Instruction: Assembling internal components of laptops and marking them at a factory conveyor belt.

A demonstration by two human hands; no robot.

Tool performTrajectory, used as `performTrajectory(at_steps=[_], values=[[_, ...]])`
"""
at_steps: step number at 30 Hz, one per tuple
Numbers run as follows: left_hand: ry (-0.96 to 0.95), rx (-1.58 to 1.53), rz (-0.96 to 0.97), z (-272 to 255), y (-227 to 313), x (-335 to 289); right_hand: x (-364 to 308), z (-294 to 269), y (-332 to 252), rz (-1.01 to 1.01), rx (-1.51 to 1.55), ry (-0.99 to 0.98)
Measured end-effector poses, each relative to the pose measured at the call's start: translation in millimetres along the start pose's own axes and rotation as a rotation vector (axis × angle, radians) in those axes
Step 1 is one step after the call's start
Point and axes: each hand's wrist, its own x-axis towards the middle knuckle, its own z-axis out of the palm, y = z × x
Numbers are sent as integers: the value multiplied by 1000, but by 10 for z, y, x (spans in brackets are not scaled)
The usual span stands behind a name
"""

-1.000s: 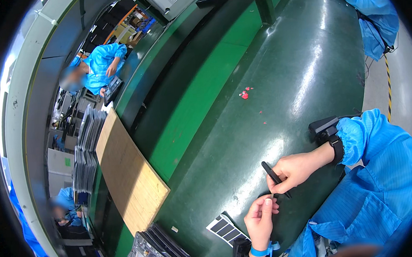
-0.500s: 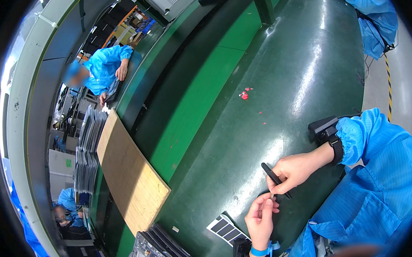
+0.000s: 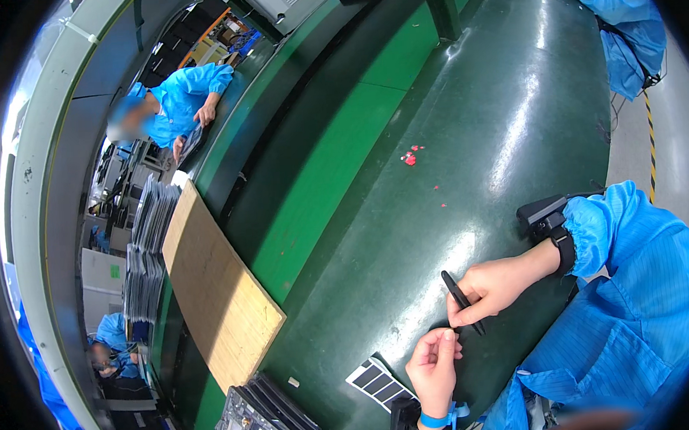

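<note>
My right hand (image 3: 492,287) is closed around a slim black pen-shaped tool (image 3: 453,287) that slants across its fingers. Just below it, my left hand (image 3: 433,372) is closed in a pinch, thumb and forefinger tips close to the right fingertips. Whatever lies between those left fingertips is too small to make out. Beside the left wrist, a white sheet with black rectangular stickers (image 3: 377,386) rests on the dark green table (image 3: 349,308).
A stack of dark flat electronic units (image 3: 266,421) stands left of the sheet, near a small white piece (image 3: 293,382). Beyond lies a wooden board (image 3: 220,288) beside stacked grey panels (image 3: 145,249). Red scraps (image 3: 409,159) dot the table. Co-workers in blue (image 3: 179,107) sit farther off.
My hands have come slightly apart; the left has shifted a little left. The black tool stays in my right hand. The co-worker at far left has moved slightly.
</note>
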Motion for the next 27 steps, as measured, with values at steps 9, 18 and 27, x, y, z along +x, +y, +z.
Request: performTrajectory(at_steps=[9, 18, 27], values=[[-16, -286, -30, -47, -16, 4, 78, 22, 88, -224, 64, 49], [-7, -184, 14, -9, -13, 15, -55, 78, -33, -241, -271, 177], [9, -139, -10, 1, -3, 3, -42, 83, -26, -255, -262, 192]])
